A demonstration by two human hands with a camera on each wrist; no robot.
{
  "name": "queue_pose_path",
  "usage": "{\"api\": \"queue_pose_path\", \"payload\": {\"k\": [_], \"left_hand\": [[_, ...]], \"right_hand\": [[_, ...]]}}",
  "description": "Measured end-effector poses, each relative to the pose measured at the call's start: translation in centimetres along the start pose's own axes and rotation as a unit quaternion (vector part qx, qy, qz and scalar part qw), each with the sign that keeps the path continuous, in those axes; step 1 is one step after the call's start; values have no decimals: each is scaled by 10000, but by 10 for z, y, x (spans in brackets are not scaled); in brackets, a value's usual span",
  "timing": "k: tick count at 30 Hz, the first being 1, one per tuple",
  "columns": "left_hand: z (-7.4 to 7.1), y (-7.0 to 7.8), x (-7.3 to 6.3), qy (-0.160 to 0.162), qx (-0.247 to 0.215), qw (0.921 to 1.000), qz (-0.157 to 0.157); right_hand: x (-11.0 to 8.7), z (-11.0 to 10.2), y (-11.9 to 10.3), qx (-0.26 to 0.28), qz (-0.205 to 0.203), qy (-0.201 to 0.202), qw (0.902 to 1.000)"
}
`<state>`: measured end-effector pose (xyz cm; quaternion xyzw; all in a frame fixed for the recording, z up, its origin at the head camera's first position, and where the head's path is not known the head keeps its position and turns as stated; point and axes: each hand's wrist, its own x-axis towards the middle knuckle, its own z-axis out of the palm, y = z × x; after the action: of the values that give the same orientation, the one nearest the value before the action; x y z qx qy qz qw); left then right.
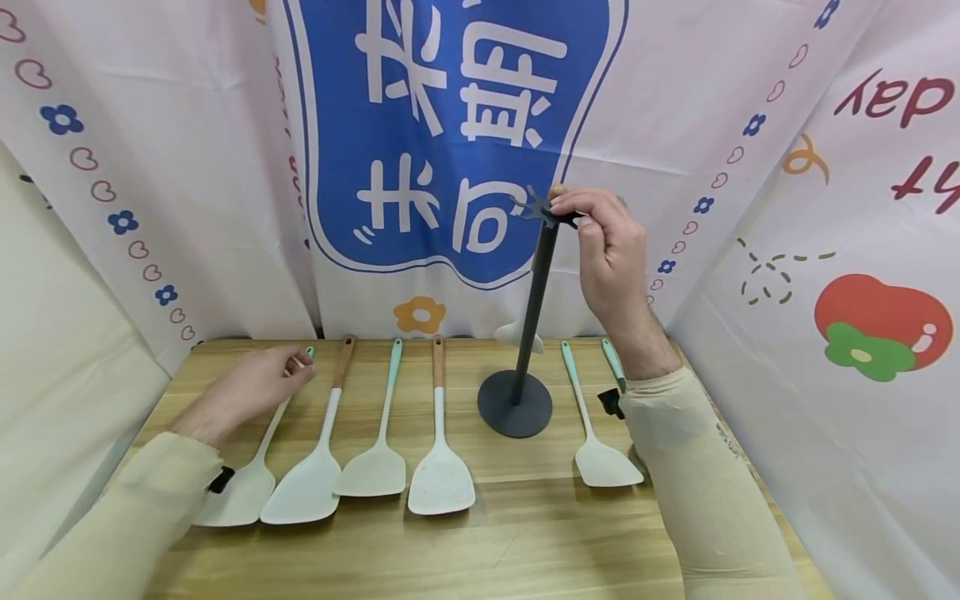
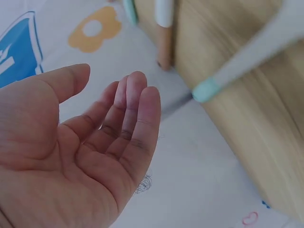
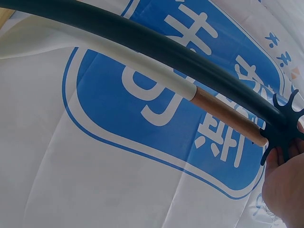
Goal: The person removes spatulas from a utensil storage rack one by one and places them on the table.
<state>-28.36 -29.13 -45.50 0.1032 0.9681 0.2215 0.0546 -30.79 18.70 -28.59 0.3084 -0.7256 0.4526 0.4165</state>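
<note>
My right hand point(image 1: 611, 250) pinches the dark hook top point(image 1: 534, 205) of a black utensil stand point(image 1: 533, 308). From that top hangs a spatula with a brown handle point(image 3: 228, 114) and white shaft point(image 3: 166, 83); in the head view its white blade point(image 1: 508, 334) shows behind the pole. At the left, my left hand point(image 1: 258, 387) is over a mint-handled spatula point(image 1: 251, 487), its fingers loosely bent and holding nothing. The left wrist view shows a mint handle end point(image 2: 206, 90) apart from the fingers.
Beside the left hand lie a brown-handled spatula point(image 1: 303, 492), a mint-handled one point(image 1: 375, 471) and another brown-handled one point(image 1: 442, 483). Right of the stand's round base point(image 1: 495, 408) lies a mint-handled spatula point(image 1: 607, 465); a teal handle point(image 1: 612, 358) is partly behind the right arm. Printed cloth encloses the wooden table point(image 1: 525, 542).
</note>
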Motion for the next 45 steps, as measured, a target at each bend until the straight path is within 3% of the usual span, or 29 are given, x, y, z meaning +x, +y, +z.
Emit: {"api": "queue_pose_path", "payload": {"k": [8,18,29,45], "left_hand": [[7,29,16,278,-269,9988,292],[10,59,23,292,-604,9967,465],[13,73,28,348,-805,9947,543],[20,91,34,343,-929,9927,686]], "right_hand": [[1,0,0,16,-1,-18,10000],[2,-2,-1,-390,-25,-248,9989],[5,-9,7,-235,-395,-385,9982],[14,-25,25,751,-611,-693,9929]]}}
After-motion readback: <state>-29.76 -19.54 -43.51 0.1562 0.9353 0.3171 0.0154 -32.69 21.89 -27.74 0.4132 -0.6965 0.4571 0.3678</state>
